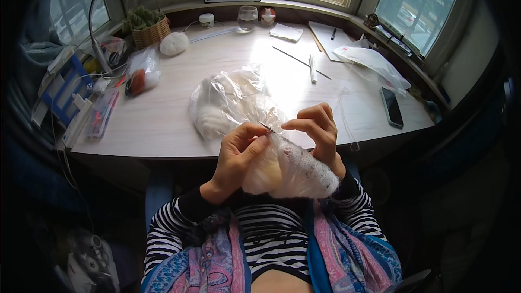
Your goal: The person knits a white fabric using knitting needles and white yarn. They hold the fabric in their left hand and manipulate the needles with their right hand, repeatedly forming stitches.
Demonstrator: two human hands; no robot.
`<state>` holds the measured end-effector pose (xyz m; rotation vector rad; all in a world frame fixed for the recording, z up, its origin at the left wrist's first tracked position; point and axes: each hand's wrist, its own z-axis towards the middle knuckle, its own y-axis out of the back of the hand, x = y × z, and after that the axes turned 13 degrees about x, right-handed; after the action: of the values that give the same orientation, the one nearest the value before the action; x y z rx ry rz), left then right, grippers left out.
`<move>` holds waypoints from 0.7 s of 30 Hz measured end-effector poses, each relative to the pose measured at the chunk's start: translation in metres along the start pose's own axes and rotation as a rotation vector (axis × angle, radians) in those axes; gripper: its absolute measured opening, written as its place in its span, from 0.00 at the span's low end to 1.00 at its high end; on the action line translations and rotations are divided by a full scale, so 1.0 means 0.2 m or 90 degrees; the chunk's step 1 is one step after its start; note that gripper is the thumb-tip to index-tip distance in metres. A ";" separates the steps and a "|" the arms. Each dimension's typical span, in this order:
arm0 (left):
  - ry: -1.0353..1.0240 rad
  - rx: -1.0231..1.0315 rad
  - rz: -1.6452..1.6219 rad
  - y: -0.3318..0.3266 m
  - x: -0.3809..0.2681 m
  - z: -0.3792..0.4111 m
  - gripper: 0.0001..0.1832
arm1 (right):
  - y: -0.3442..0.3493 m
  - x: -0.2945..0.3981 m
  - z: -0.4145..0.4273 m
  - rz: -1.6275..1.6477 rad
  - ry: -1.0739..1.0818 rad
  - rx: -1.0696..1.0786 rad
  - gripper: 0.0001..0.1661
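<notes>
My left hand [240, 150] pinches the slim metal knitting needle [265, 126] near its pointed tip, with white stitches gathered on it. From there the fuzzy white knitting [305, 167], an openwork fabric, hangs down in front of my wrists. My right hand [319, 128] is at the knitting's right side, its index finger stretched toward the needle and the other fingers curled. The fabric covers part of that hand, and what it holds is hidden. Just beyond my hands, a clear plastic bag [228, 101] with pale balls of yarn inside rests on the desk.
Another long needle [299, 61] lies beside a small white stick [313, 68]. At right are a phone [391, 107] and a plastic bag [372, 63]. A glass [248, 18] stands at the back, a yarn ball [174, 43] near the wicker basket [151, 32]. The desk edge [154, 156] curves before me.
</notes>
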<state>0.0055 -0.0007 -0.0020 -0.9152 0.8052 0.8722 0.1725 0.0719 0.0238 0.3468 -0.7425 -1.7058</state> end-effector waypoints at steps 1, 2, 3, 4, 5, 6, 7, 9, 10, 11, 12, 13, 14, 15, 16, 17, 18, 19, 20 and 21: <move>-0.013 -0.012 -0.001 0.00 0.00 0.00 0.08 | 0.00 -0.01 -0.02 -0.012 0.014 -0.004 0.18; -0.038 -0.024 0.000 -0.01 0.00 0.02 0.10 | 0.00 -0.02 -0.02 -0.019 0.023 -0.009 0.17; -0.044 -0.028 0.009 -0.01 -0.01 0.02 0.10 | -0.01 -0.02 -0.03 -0.025 0.031 -0.014 0.17; -0.050 -0.033 0.018 -0.01 -0.01 0.02 0.11 | -0.01 -0.02 -0.03 -0.023 0.027 -0.014 0.16; -0.057 -0.037 0.027 -0.01 -0.02 0.02 0.11 | -0.02 -0.02 -0.04 -0.021 0.023 -0.015 0.16; -0.061 -0.047 0.023 -0.01 -0.02 0.02 0.10 | -0.02 -0.02 -0.04 -0.019 0.020 -0.016 0.16; -0.059 -0.044 0.025 -0.01 -0.02 0.01 0.09 | -0.01 -0.01 -0.03 0.002 0.026 0.001 0.15; -0.053 -0.039 0.028 0.01 -0.01 0.01 0.09 | 0.01 0.00 -0.03 0.046 0.036 0.037 0.15; -0.037 -0.014 0.026 0.01 -0.01 0.00 0.09 | 0.00 0.01 -0.02 0.094 0.038 0.046 0.14; -0.021 0.011 0.024 0.01 -0.01 0.00 0.09 | -0.02 0.02 -0.01 0.142 0.039 0.056 0.14; -0.004 0.037 0.022 0.01 0.00 0.00 0.09 | -0.02 0.02 -0.01 0.190 0.039 0.066 0.14; 0.002 0.033 0.036 0.01 0.00 0.00 0.09 | -0.03 0.02 -0.02 0.173 0.029 0.043 0.13; 0.008 0.029 0.051 0.01 0.01 0.00 0.09 | -0.04 0.00 -0.03 0.156 0.019 0.020 0.13; 0.012 0.025 0.066 0.01 0.01 0.00 0.10 | -0.04 -0.01 -0.03 0.138 0.010 -0.002 0.13; 0.018 0.005 0.071 0.01 0.00 0.00 0.10 | -0.02 -0.02 -0.03 0.126 0.015 -0.032 0.12; 0.012 0.000 0.050 0.00 -0.02 0.00 0.10 | -0.01 -0.01 -0.02 0.154 -0.022 -0.058 0.11; 0.007 -0.006 0.029 0.00 -0.03 0.00 0.10 | -0.01 -0.02 -0.03 0.145 -0.016 -0.062 0.11; 0.002 -0.012 0.009 0.00 -0.04 0.00 0.10 | -0.01 -0.02 -0.04 0.135 -0.011 -0.066 0.11; -0.007 -0.018 0.008 0.00 -0.04 0.00 0.10 | 0.00 -0.02 -0.04 0.142 -0.004 -0.062 0.10; 0.002 -0.020 -0.002 0.00 -0.05 0.00 0.10 | 0.00 -0.01 -0.03 0.149 0.001 -0.058 0.10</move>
<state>0.0022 -0.0035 0.0069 -0.9455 0.7950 0.8830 0.1776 0.0716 0.0190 0.1899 -0.6745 -1.5130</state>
